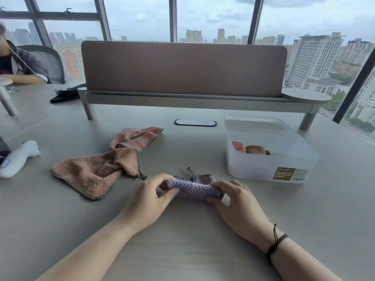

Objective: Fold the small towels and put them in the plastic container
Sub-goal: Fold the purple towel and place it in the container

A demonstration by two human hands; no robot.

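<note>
A small purple towel (pixel 194 189), rolled into a narrow bundle, lies on the table in front of me. My left hand (pixel 150 197) pinches its left end and my right hand (pixel 237 203) grips its right end. Its checked hanging loop sticks up behind the roll. Two crumpled pink towels (pixel 95 169) lie unfolded to the left, one reaching back toward the middle. The translucent plastic container (pixel 269 167) stands to the right with a pink and a tan folded towel (pixel 255 149) inside.
The container's lid (pixel 255 121) leans behind it. A desk divider on a raised shelf (pixel 182 67) crosses the back of the table, with a cable port (pixel 195 122) below it. A white device (pixel 18 157) lies at the left edge. A person sits at far left.
</note>
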